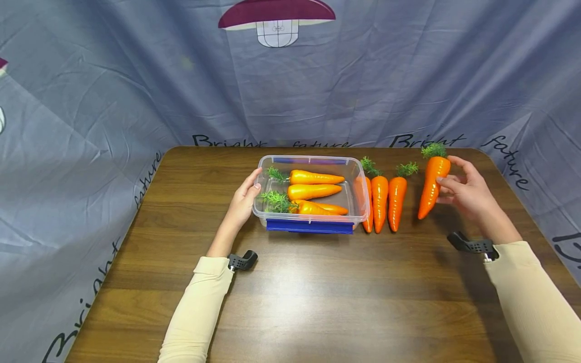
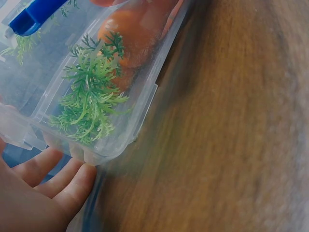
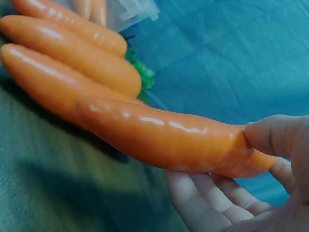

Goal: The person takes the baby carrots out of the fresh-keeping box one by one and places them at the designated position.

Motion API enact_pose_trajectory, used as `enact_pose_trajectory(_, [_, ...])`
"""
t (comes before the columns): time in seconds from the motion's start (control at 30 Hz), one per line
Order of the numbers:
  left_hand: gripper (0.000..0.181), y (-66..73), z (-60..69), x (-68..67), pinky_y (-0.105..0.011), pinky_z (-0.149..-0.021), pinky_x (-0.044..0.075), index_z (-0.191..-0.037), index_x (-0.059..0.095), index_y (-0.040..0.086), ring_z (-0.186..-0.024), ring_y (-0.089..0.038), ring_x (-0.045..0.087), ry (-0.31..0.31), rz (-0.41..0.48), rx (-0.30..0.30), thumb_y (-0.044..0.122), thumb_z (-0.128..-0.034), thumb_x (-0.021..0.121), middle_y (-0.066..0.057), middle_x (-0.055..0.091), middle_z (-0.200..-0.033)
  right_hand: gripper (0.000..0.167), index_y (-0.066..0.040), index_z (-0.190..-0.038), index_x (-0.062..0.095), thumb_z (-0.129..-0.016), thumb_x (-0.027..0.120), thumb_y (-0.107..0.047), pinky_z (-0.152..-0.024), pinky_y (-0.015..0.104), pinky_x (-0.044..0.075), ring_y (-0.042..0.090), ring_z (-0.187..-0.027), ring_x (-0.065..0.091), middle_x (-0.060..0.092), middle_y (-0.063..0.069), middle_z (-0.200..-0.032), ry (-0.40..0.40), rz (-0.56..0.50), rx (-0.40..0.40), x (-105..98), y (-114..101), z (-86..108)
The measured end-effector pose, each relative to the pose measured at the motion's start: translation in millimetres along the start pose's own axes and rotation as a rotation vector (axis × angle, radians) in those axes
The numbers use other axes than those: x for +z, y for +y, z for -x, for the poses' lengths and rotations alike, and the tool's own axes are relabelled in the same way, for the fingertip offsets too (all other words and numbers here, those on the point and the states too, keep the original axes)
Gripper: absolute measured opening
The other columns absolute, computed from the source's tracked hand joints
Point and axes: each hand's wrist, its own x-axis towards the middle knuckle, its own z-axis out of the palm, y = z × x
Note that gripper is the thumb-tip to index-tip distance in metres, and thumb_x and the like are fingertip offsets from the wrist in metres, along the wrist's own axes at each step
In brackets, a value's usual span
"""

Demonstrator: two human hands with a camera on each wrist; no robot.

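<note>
My right hand (image 1: pixel 467 191) holds an orange toy carrot (image 1: pixel 434 184) near its leafy top, thumb on one side and fingers on the other. In the right wrist view the carrot (image 3: pixel 164 133) points away from the palm, above the table. At the left end of a clear plastic container (image 1: pixel 363 218), my left hand (image 1: pixel 243 201) grips the rim and wall. Its fingertips touch the container's corner in the left wrist view. Inside lie several carrots (image 1: pixel 313 191), their green tops (image 1: pixel 276 200) towards the left hand.
Three more carrots lie side by side right of the container, among them a middle one (image 1: pixel 379 201) and a right one (image 1: pixel 397 201). A blue clip (image 1: pixel 309 226) hangs along the container's front. Behind the wooden table (image 1: pixel 290 292) hangs a grey-blue curtain (image 1: pixel 190 75).
</note>
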Motion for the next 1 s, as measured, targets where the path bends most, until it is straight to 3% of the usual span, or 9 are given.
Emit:
enact_pose_trajectory(0.3, [0.050,-1.1,-0.5,-0.5,-0.050,-0.128,0.027,-0.159,0.034,0.008,-0.155,-0.036,0.029,0.001,-0.005,0.003,0.014,-0.1094,0.038,-0.014,0.029,-0.168,0.058,-0.028,-0.141,0.030,-0.099,0.056,0.003,-0.055,0.028,0.062,0.007,-0.068,0.069,0.067,-0.010,-0.085,0.040,0.098,0.049,-5.7,12.1,2.6])
enact_pose_trajectory(0.43, [0.050,-0.9,-0.1,-0.6,-0.050,-0.128,0.027,-0.159,0.034,0.010,-0.156,-0.034,0.027,0.002,-0.012,-0.003,0.015,-0.1097,0.038,-0.013,0.029,-0.168,0.058,-0.026,-0.144,0.027,-0.100,0.059,-0.003,-0.056,0.027,0.062,0.004,-0.068,0.069,0.064,-0.015,-0.084,0.055,0.275,0.085,-5.2,17.2,0.8])
enact_pose_trajectory(0.5, [0.050,-0.7,0.0,-0.5,-0.050,-0.128,0.027,-0.159,0.034,0.010,-0.156,-0.033,0.028,0.004,-0.014,-0.004,0.015,-0.1097,0.038,-0.012,0.029,-0.168,0.060,-0.018,-0.149,0.023,-0.101,0.058,-0.008,-0.059,0.028,0.063,0.003,-0.068,0.068,0.061,-0.014,-0.087,0.060,0.409,0.105,-3.3,20.0,-0.4])
enact_pose_trajectory(0.6, [0.050,-1.0,-0.1,0.0,-0.050,-0.128,0.027,-0.159,0.035,0.009,-0.155,-0.035,0.029,0.005,-0.012,0.000,0.015,-0.1095,0.038,-0.013,0.030,-0.168,0.070,-0.003,-0.157,0.013,-0.103,0.056,-0.014,-0.063,0.032,0.065,0.001,-0.068,0.064,0.059,0.002,-0.100,0.062,0.617,0.135,1.1,24.3,-0.8])
enact_pose_trajectory(0.73, [0.050,-2.1,-0.3,0.8,-0.051,-0.128,0.028,-0.158,0.035,0.007,-0.154,-0.037,0.030,0.004,0.000,0.011,0.013,-0.1090,0.039,-0.014,0.030,-0.168,0.078,0.005,-0.159,0.003,-0.104,0.054,-0.017,-0.067,0.039,0.066,0.002,-0.068,0.061,0.049,0.034,-0.122,0.044,0.748,0.176,7.9,28.7,-0.2])
enact_pose_trajectory(1.0, [0.050,-1.8,-0.6,0.6,-0.050,-0.128,0.028,-0.158,0.035,0.007,-0.155,-0.036,0.029,0.010,0.003,0.015,0.013,-0.1089,0.039,-0.014,0.030,-0.168,0.080,0.004,-0.160,0.006,-0.104,0.056,-0.025,-0.067,0.042,0.066,0.010,-0.074,0.060,0.045,0.043,-0.132,0.014,0.830,0.208,20.7,32.1,-1.7])
